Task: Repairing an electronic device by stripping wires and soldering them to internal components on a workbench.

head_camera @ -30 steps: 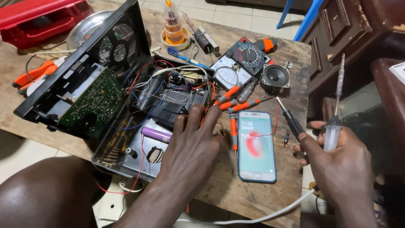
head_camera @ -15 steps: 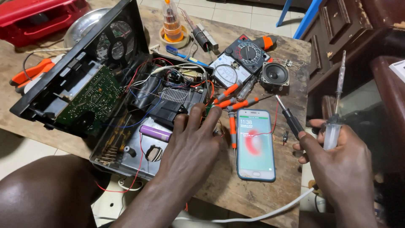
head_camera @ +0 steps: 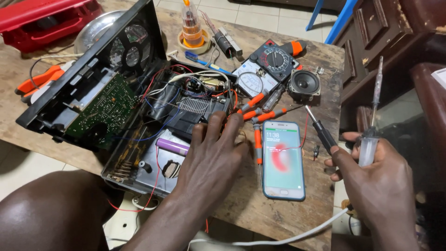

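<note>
While our left hand (head_camera: 211,158) lies flat and spread on the edge of the opened radio case (head_camera: 153,153), gripping nothing, its fingertips reach toward the tangle of wires (head_camera: 195,88) and the orange-handled pliers (head_camera: 253,104) just beside the case. Inside the case a purple battery cell (head_camera: 173,146) sits near our wrist, and the green circuit board (head_camera: 100,111) leans up on the hinged back panel. Our right hand (head_camera: 378,179) is closed around a soldering iron (head_camera: 371,125), its tip pointing up and away from the table; a black-handled screwdriver (head_camera: 320,130) seems to be pinched in the same hand, though we cannot see the contact clearly. Between our hands a smartphone (head_camera: 282,160) lies face up on the wooden table (head_camera: 325,60), with an analogue multimeter (head_camera: 262,69) and a small loudspeaker (head_camera: 304,83) beyond it.
</note>
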